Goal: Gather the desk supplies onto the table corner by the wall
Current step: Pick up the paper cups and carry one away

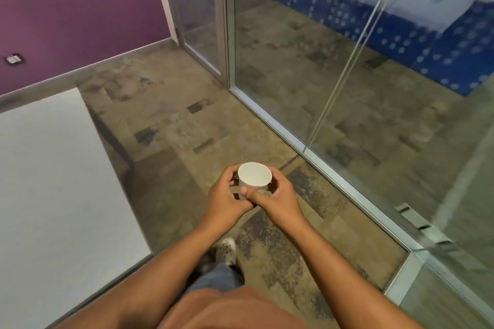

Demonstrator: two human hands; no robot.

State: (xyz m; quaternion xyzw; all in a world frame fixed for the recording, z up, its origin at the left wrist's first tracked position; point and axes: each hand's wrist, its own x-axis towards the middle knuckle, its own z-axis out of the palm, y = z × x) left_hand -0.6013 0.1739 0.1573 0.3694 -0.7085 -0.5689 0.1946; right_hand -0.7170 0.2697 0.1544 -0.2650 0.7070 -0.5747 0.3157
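Cup (254,174) first: it's a small white paper one, open end facing up toward the head camera, held out in front of the person over the patterned carpet (171,125), so not on the desk (48,181) off to the left. Left hand (227,192) wraps its fingers round the left side and right hand (278,197) pinches the near side with the thumb. Glass partition (294,67) runs along the right, purple wall (74,8) sits behind the desk.

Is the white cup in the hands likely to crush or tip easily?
The cup looks like thin paper, so probably light and easily squashed. It appears empty, so it may tip when set down. Both hands curl around it.
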